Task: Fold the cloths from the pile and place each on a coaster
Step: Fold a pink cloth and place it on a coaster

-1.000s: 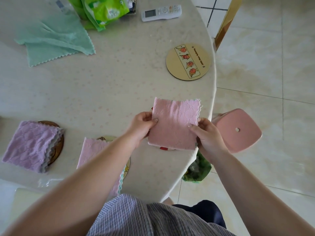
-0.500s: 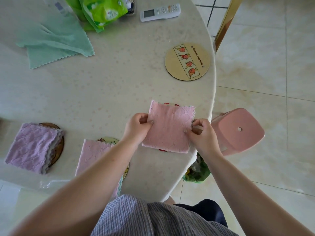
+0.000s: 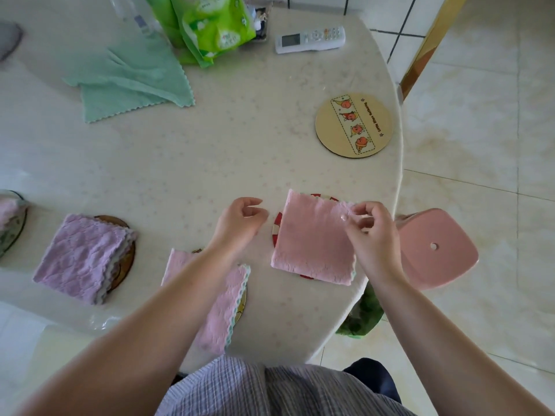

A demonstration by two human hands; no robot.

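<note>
A folded pink cloth (image 3: 312, 241) lies on a red-rimmed coaster (image 3: 277, 225) near the table's right edge. My right hand (image 3: 371, 232) pinches its far right corner. My left hand (image 3: 240, 220) hovers just left of the cloth, fingers loosely curled, holding nothing. A second folded pink cloth (image 3: 219, 304) sits on a coaster (image 3: 241, 307) under my left forearm. A folded purple cloth (image 3: 82, 256) rests on a dark coaster (image 3: 124, 265) at the left. Green cloths (image 3: 129, 76) lie unfolded at the back left. A bare round coaster (image 3: 354, 125) with fruit pictures lies at the back right.
Behind the green cloths stand green packets (image 3: 210, 22) and a white remote (image 3: 309, 39). A pink stool (image 3: 435, 247) stands beside the table's right edge. Another cloth on a dish (image 3: 9, 223) peeks in at the far left.
The pink cloth came down onto the red-rimmed coaster. My left hand let go of it and moved off to the left; my right hand still pinches the far corner.
</note>
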